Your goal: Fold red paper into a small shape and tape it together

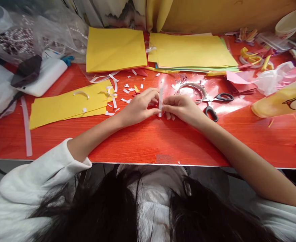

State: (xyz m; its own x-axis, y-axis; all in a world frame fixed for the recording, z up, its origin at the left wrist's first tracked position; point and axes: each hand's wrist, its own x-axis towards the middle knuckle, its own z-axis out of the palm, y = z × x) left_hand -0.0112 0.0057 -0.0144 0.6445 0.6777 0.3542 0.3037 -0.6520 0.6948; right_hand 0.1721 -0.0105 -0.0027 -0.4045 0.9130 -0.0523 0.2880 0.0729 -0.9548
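Observation:
A short white paper strip [160,101] stands nearly upright between my two hands above the red table [138,144]. My left hand [144,106] pinches it from the left, thumb near its lower part. From the right, my right hand [180,107] holds the same strip between thumb and index finger, its other fingers curled below. Small white paper scraps [126,90] lie left of my left hand. Just beyond my right hand are a roll of tape [204,92] and black-handled scissors [210,114], their blades partly hidden by the roll.
Yellow sheets [116,50] and another stack [190,50] lie at the back. Cut yellow pieces [69,104] and a long pale strip [26,127] are left. A white device [45,75], plastic bags [37,33], pink papers [241,82] and a yellowish cup [276,102] flank the work area.

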